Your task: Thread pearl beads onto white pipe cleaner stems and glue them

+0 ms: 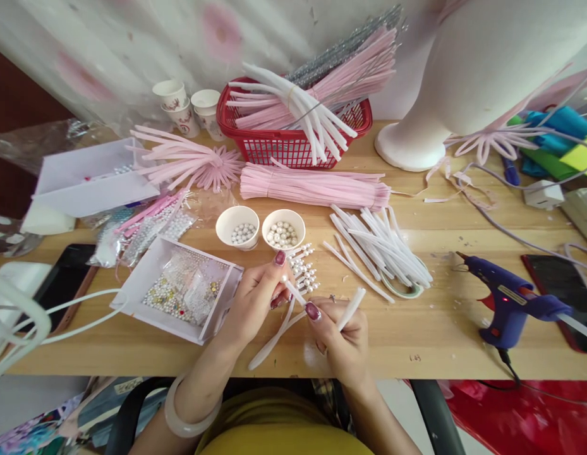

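Close above the table's front edge, my left hand (256,296) pinches a small white pearl bead (284,279) between thumb and fingers. A white pipe cleaner (296,293) runs from the bead into my right hand (344,335), which is closed around it; a white end sticks out past the fingers. Whether the bead is on the tip or only touching it, I cannot tell. Beyond my left hand lie several bead-tipped stems (304,270). Two paper cups, one with silvery beads (237,227) and one with pearl beads (284,229), stand behind them. A looped white strip (269,351) lies under my hands.
An open box of mixed beads (136,297) is on the left. Pink pipe cleaners (316,186) and a red basket (293,148) are behind; white pipe cleaners (383,246) lie to the right. A blue glue gun (506,303) with a lit red light stands right, near a phone (565,303).
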Demonstrator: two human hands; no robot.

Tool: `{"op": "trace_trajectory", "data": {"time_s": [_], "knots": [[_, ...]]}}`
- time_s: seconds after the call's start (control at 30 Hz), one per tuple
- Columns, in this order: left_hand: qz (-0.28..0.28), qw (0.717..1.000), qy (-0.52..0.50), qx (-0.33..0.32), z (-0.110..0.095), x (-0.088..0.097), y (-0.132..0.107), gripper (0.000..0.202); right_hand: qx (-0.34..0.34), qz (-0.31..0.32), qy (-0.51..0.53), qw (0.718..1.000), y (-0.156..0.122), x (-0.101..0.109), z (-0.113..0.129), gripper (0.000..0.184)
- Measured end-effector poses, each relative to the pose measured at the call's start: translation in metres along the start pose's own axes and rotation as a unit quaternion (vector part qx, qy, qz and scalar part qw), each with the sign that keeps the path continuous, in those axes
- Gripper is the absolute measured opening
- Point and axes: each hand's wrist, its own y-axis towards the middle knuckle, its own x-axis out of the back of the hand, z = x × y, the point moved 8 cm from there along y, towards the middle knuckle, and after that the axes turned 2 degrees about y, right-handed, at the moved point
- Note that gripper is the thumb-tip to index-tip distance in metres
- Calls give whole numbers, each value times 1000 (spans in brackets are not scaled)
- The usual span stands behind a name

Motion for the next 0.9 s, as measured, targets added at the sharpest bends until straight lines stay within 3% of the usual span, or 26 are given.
{"op": "trace_trajectory", "data": {"time_s": [0.5,0.67,0.8,0.9], "knots": [[33,997,56,-41,-15,-5,-4,49,-46,10,2,999,1,-3,-8,62],[-1,999,-47,6,-9,1,-4,36,-87,-5,20,996,0,-3,-14,50],[-51,982,-179,43,-9,8,-11,5,-111,5,42,993,-6,-2,-15,40],[-74,969,-234,18,-17,12,-17,11,-120,54,12,991,-11,-5,-8,36]]}}
